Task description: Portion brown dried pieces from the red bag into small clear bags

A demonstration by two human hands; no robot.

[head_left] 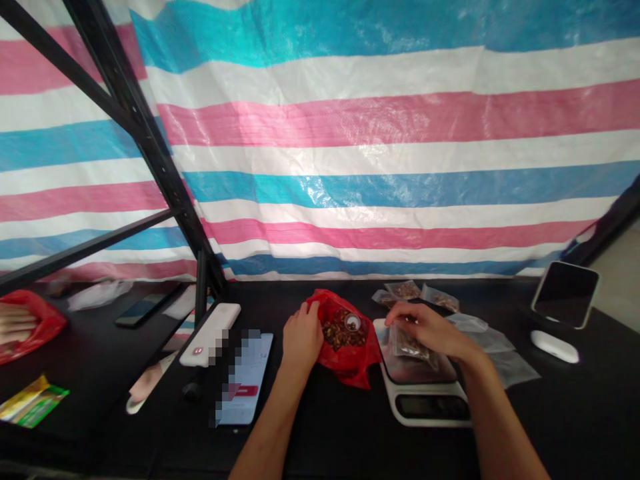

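My left hand point(301, 337) curls round the left edge of an open red plastic bag point(350, 357) filled with brown dried pieces; a small round cup point(353, 323) lies inside it. My right hand point(425, 328) pinches a small clear packet of the same brown pieces point(411, 345) over the platform of a white kitchen scale point(425, 400). Both hands have their fingers closed.
Several filled small packets point(415, 293) lie behind the scale, and empty clear bags point(493, 350) to its right. A phone point(247, 380) and a white power bank point(210, 333) sit left. A propped phone point(566, 293) and white case point(554, 347) stand far right. A black frame post point(201, 283) rises at the left.
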